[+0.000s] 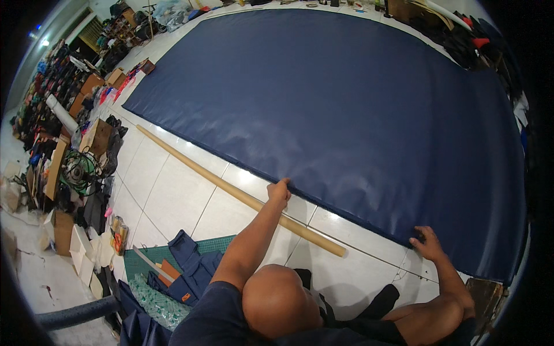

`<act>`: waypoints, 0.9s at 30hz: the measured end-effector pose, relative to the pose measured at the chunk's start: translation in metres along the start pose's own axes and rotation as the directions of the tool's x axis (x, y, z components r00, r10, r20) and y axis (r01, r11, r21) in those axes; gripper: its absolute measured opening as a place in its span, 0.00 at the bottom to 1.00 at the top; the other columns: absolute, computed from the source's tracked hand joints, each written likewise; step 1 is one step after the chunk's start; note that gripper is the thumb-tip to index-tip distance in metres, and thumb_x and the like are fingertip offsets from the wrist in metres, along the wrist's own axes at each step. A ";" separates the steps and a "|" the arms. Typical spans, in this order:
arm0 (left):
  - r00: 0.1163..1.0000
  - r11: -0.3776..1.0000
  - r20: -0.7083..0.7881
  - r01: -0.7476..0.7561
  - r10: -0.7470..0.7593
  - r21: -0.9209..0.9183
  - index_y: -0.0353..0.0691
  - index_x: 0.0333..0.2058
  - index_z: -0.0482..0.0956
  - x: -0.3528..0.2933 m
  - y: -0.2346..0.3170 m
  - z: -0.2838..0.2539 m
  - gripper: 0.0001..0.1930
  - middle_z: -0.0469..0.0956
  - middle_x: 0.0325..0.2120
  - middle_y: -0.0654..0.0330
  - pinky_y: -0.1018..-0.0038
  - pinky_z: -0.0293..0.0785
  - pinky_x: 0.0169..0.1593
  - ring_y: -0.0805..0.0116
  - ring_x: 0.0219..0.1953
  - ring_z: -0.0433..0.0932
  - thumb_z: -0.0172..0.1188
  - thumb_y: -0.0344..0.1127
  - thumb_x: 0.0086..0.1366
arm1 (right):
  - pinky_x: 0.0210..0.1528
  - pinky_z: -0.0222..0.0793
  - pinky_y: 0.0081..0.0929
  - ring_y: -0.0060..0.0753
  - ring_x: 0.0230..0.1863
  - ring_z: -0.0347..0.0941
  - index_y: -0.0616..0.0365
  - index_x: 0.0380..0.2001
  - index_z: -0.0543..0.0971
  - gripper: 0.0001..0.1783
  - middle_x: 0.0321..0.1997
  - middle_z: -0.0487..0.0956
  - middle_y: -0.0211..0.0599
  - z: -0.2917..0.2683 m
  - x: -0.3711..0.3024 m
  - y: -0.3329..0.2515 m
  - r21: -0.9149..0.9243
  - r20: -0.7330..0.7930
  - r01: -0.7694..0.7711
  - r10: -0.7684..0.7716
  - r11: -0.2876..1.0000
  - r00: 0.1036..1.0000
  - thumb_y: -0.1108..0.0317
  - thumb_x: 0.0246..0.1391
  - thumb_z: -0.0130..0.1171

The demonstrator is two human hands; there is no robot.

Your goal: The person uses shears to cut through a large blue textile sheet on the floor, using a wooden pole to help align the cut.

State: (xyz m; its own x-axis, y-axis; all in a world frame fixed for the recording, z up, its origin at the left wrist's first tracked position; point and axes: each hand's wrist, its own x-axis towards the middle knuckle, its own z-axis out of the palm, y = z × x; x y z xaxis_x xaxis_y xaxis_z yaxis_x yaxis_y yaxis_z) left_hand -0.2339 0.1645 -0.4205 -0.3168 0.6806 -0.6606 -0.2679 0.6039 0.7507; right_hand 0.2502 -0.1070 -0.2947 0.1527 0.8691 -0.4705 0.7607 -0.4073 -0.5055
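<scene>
A large dark blue sheet (334,92) with a smooth, slightly glossy surface lies spread on the tiled floor in front of me. Its near edge looks layered. My left hand (280,193) is closed, its fingertips pinching that near edge around the middle. Farther right, my right hand (428,245) rests on the same edge with fingers bent and thumb held apart from them. Below my left forearm a long brown cardboard tube (208,175) lies on the floor, roughly parallel to the edge, passing behind the wrist.
At lower left a green cutting mat (135,259) carries folded dark blue fabric (187,256) and a metal ruler (151,264). Cardboard boxes (98,138), a coil of cable (79,168) and piled goods line the left side. A wooden block (485,294) stands by the sheet's right corner.
</scene>
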 end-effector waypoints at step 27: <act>0.066 -0.267 0.972 -0.964 -0.226 0.004 0.48 0.67 0.61 -0.239 -0.151 0.152 0.37 0.51 0.70 0.48 0.47 0.42 0.72 0.47 0.72 0.51 0.63 0.48 0.62 | 0.47 0.74 0.34 0.34 0.40 0.78 0.45 0.33 0.82 0.07 0.38 0.81 0.36 0.015 -0.192 -0.092 -0.346 0.122 -0.113 0.164 0.932 0.979 0.58 0.53 0.59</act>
State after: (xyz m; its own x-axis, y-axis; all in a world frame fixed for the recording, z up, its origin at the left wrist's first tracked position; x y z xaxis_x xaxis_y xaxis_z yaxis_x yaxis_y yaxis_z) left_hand 0.0203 -0.0263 -0.3772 0.9238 0.3116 -0.2226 0.3802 -0.8157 0.4359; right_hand 0.1412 -0.2407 -0.1684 0.1969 0.7499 -0.6316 0.9095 -0.3803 -0.1680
